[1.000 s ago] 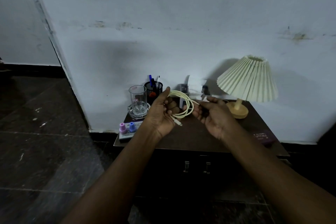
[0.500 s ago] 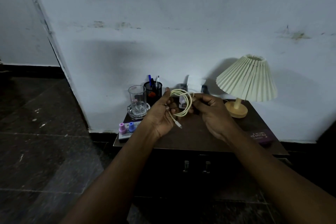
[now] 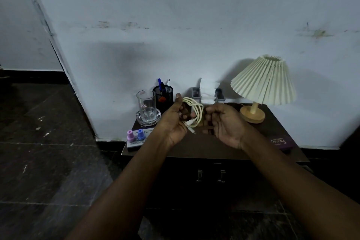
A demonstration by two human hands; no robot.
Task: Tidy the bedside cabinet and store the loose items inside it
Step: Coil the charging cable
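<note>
A coiled charging cable (image 3: 194,112) is held above the bedside cabinet (image 3: 204,146) top, gripped in the curled fingers of the left hand (image 3: 175,122). The right hand (image 3: 226,124), loosely curled, is set against the coil's right side; whether it grips cannot be told. Behind are ranged a glass tumbler (image 3: 146,106), pen holder (image 3: 163,95) and pleated lamp (image 3: 265,82).

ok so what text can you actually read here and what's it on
"OPTICALS": on the purple case at the cabinet top's right edge; the smaller line above it is too small to read.
Sticker on the glass: too blurred to read.
Print on the flat box under the two small bottles: too blurred.
</note>
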